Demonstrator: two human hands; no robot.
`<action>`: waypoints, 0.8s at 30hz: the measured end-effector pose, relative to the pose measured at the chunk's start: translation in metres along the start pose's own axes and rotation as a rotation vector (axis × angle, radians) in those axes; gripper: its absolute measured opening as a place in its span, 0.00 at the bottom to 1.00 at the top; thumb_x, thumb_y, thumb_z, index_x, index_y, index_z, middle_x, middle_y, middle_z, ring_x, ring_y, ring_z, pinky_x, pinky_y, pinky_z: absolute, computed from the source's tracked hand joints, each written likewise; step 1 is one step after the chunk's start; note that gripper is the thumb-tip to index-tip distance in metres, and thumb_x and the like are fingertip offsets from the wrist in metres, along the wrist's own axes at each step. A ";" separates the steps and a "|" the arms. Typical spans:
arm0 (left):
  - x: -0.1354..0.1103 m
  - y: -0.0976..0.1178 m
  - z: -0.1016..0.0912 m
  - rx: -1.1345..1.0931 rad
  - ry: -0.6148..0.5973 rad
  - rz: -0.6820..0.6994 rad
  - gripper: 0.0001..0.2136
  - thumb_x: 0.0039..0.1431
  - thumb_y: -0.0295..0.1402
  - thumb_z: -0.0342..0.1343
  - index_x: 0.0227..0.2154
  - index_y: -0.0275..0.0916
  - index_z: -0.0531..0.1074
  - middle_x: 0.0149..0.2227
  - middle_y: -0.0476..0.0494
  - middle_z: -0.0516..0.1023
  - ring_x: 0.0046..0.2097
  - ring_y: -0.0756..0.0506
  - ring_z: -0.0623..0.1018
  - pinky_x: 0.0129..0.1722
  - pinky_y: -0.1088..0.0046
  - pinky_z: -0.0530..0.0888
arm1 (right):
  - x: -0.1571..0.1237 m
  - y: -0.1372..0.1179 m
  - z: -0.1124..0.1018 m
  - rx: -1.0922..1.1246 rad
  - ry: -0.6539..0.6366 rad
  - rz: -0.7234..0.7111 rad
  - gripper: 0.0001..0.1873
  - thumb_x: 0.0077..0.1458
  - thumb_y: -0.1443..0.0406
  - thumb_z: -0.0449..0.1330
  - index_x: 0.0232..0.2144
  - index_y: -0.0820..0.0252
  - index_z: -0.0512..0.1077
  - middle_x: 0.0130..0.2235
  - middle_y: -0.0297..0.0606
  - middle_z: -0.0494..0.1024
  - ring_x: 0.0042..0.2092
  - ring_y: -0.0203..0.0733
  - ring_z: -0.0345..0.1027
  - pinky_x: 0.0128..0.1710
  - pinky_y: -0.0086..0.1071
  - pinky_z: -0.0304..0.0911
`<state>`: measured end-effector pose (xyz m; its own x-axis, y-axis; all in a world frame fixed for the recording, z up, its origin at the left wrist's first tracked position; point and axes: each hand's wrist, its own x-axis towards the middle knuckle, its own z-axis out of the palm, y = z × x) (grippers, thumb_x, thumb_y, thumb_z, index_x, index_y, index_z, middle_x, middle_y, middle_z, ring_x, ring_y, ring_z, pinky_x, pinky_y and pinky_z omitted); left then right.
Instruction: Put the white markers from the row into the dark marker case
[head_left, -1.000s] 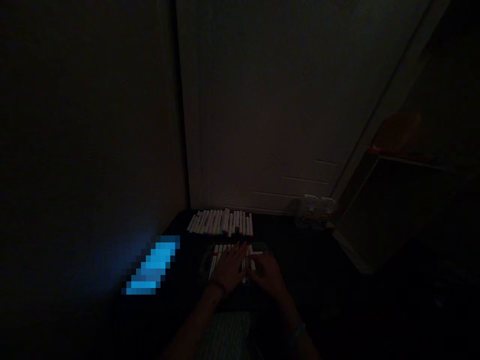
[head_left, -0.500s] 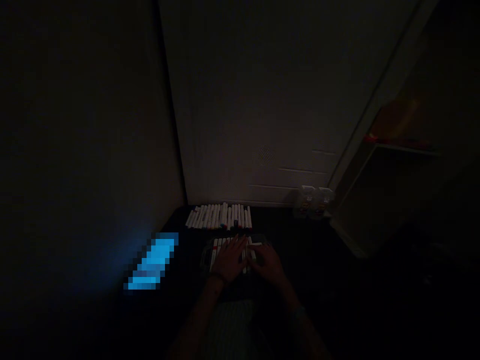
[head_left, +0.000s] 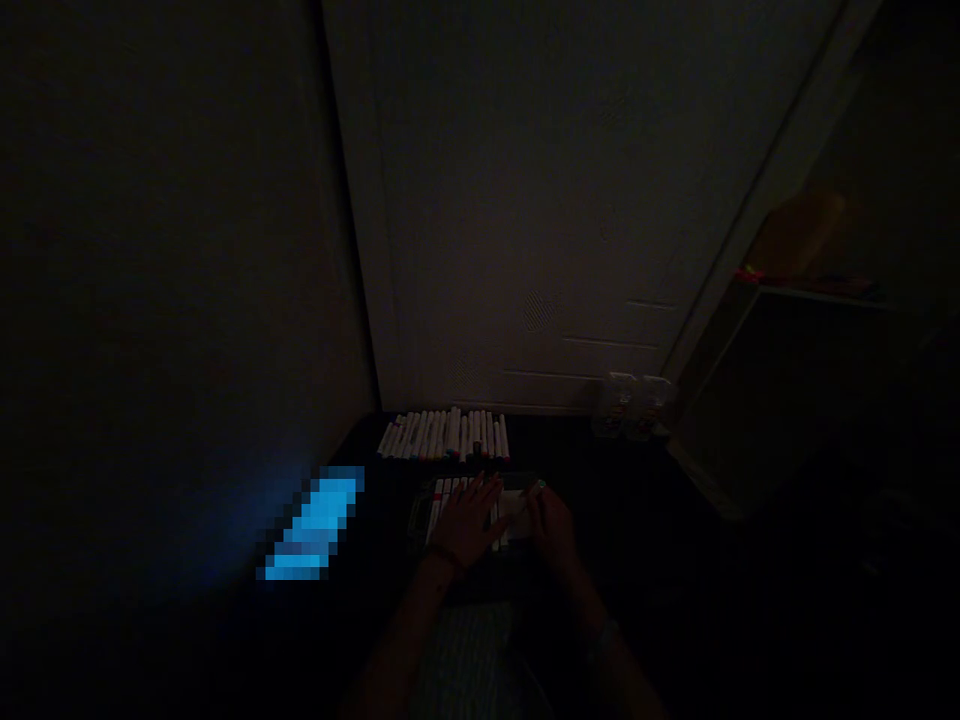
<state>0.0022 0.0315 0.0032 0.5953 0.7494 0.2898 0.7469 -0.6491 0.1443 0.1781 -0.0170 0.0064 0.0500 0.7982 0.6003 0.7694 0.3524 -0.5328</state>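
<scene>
In dim light, a see-through case (head_left: 417, 518) lies on the dark table, with several white markers (head_left: 441, 492) side by side in its left part. My left hand (head_left: 465, 522) rests over these markers, fingers stretched out and covering some of them. A pale flat area (head_left: 516, 502) shows in the case to the right of that hand. At the case's right side is my right hand (head_left: 555, 525), its fingers bent together by the pale area. A small light spot shows at its fingertips; whether that is a marker end or the case edge is too dark to tell.
Behind the case, a row of white markers (head_left: 442, 436) with coloured ends lies near the wall. Two clear containers (head_left: 616, 405) stand at the back right. A bright blue blurred rectangle (head_left: 319, 522) glows on the left. A shelf (head_left: 817, 290) holds things at far right.
My right hand has moved right, away from the left hand, and its fingers have drawn together. More of the pale area now shows. My left hand stays over the markers.
</scene>
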 end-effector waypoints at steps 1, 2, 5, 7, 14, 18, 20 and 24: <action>0.000 0.000 0.000 -0.002 0.002 -0.004 0.27 0.60 0.50 0.36 0.60 0.46 0.50 0.63 0.49 0.51 0.63 0.40 0.50 0.59 0.57 0.49 | 0.000 0.000 0.001 -0.009 -0.011 0.000 0.16 0.62 0.61 0.42 0.39 0.59 0.67 0.36 0.40 0.73 0.38 0.39 0.67 0.39 0.30 0.61; 0.000 0.000 0.000 -0.003 0.001 -0.006 0.27 0.60 0.50 0.36 0.60 0.46 0.50 0.63 0.49 0.51 0.63 0.40 0.50 0.59 0.57 0.49 | 0.001 0.001 0.002 -0.016 -0.020 0.002 0.15 0.62 0.61 0.42 0.39 0.59 0.67 0.36 0.40 0.73 0.38 0.39 0.67 0.39 0.30 0.61; 0.000 0.002 -0.001 -0.003 -0.004 -0.006 0.27 0.60 0.49 0.35 0.60 0.45 0.50 0.63 0.49 0.51 0.63 0.41 0.50 0.59 0.58 0.49 | 0.002 0.006 0.007 -0.021 -0.053 -0.004 0.15 0.61 0.59 0.44 0.39 0.59 0.67 0.38 0.41 0.73 0.40 0.40 0.67 0.41 0.32 0.61; -0.001 0.003 -0.002 0.005 0.000 -0.006 0.25 0.61 0.47 0.34 0.60 0.45 0.50 0.63 0.49 0.51 0.63 0.41 0.49 0.59 0.58 0.49 | 0.003 0.010 0.009 -0.019 -0.052 -0.001 0.15 0.60 0.58 0.45 0.38 0.59 0.68 0.38 0.41 0.73 0.41 0.41 0.67 0.42 0.33 0.60; -0.001 0.000 0.003 0.034 0.039 0.003 0.22 0.64 0.40 0.32 0.60 0.47 0.50 0.63 0.52 0.51 0.63 0.43 0.50 0.58 0.58 0.51 | 0.001 0.020 0.012 0.159 0.136 0.261 0.23 0.61 0.53 0.39 0.34 0.59 0.69 0.31 0.40 0.73 0.34 0.40 0.67 0.34 0.30 0.59; 0.000 -0.001 0.008 0.045 0.072 0.001 0.21 0.64 0.37 0.33 0.59 0.47 0.51 0.62 0.52 0.53 0.63 0.43 0.52 0.58 0.57 0.52 | 0.002 0.023 0.013 0.177 0.165 0.309 0.24 0.60 0.52 0.40 0.31 0.60 0.69 0.32 0.40 0.73 0.36 0.39 0.66 0.36 0.30 0.59; -0.001 0.000 0.006 0.030 0.081 0.004 0.21 0.64 0.38 0.33 0.59 0.47 0.52 0.61 0.52 0.55 0.62 0.43 0.53 0.57 0.58 0.53 | 0.002 0.023 0.013 0.163 0.182 0.310 0.24 0.60 0.51 0.41 0.31 0.60 0.69 0.32 0.40 0.73 0.36 0.40 0.65 0.37 0.31 0.59; -0.001 0.003 0.001 -0.019 0.113 0.010 0.20 0.64 0.39 0.35 0.58 0.47 0.54 0.59 0.52 0.60 0.61 0.44 0.55 0.58 0.60 0.54 | 0.004 0.018 0.008 0.228 0.153 0.307 0.23 0.59 0.52 0.42 0.35 0.60 0.71 0.34 0.41 0.74 0.36 0.40 0.66 0.36 0.30 0.60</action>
<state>0.0042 0.0292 0.0025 0.5649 0.7242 0.3956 0.7349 -0.6595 0.1580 0.1871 -0.0032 -0.0058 0.3626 0.8076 0.4651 0.5437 0.2220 -0.8094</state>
